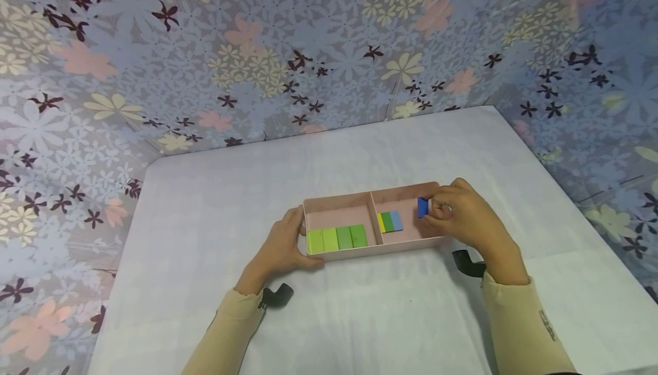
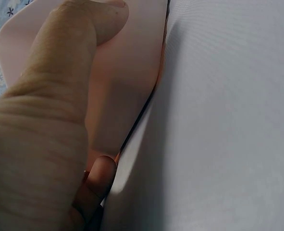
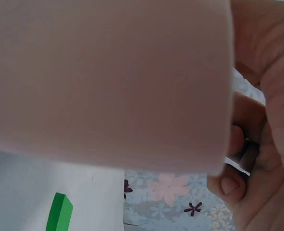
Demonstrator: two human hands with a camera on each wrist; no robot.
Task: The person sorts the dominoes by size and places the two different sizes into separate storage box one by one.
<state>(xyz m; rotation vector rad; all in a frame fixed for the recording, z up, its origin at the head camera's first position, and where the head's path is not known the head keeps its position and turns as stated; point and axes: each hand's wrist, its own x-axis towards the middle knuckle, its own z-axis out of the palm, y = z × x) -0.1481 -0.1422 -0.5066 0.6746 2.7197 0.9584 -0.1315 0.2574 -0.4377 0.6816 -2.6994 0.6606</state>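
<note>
A pink tray (image 1: 303, 204) with a divider lies on the white-covered table. My left hand (image 1: 284, 244) grips its left end, thumb along the front wall; in the left wrist view the thumb (image 2: 108, 21) presses on the pink wall. Light-green and green blocks (image 1: 330, 239) line the front of the left compartment. Yellow, green and light-blue blocks (image 1: 388, 222) stand against the divider in the right compartment. Over that compartment's right end my right hand (image 1: 460, 212) pinches a dark-blue block (image 1: 422, 207). The tray wall (image 3: 108, 86) hides this block in the right wrist view.
The white cloth (image 1: 360, 318) covers the table, and flower-patterned fabric (image 1: 308, 49) rises behind and beside it. A black curved piece (image 1: 278, 295) sits at the left wrist, another (image 1: 468, 263) at the right. A green block (image 3: 60, 212) shows at lower left in the right wrist view.
</note>
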